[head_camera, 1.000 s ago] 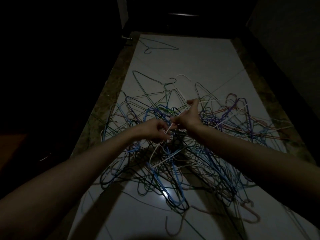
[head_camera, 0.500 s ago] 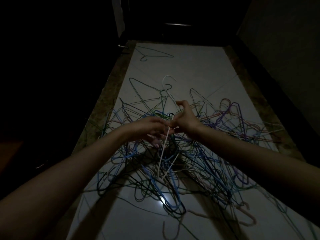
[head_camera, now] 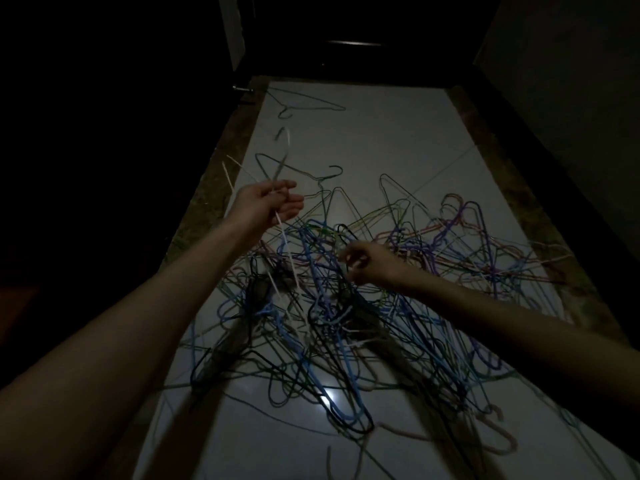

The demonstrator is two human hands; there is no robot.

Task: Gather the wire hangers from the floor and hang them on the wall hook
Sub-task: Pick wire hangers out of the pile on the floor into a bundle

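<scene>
While the light is very dim, a tangled pile of wire hangers (head_camera: 346,299) shows on the pale tiled floor (head_camera: 398,140), coloured blue, purple, green, black and pink, spread from the middle of the floor toward its right edge. Left hand (head_camera: 268,206) is raised above the pile's far left side, palm turned up, fingers loosely curled round a white wire hanger (head_camera: 285,247); the wire runs through the hand, its blurred hook end (head_camera: 283,147) above the fingers, its lower length slanting down into the pile. Right hand (head_camera: 369,263) hangs low over the centre of the pile, fingers curled downward among the wires; blur and shadow hide whether it pinches a strand, cannot tell. One green hanger (head_camera: 304,107) lies alone at the far end of the floor, well apart from the pile. Another dark hanger (head_camera: 298,174) lies just beyond the pile. A mottled stone border (head_camera: 204,202) edges the floor on the left. A dark door (head_camera: 346,36) closes the far end. No wall hook can be made out.
</scene>
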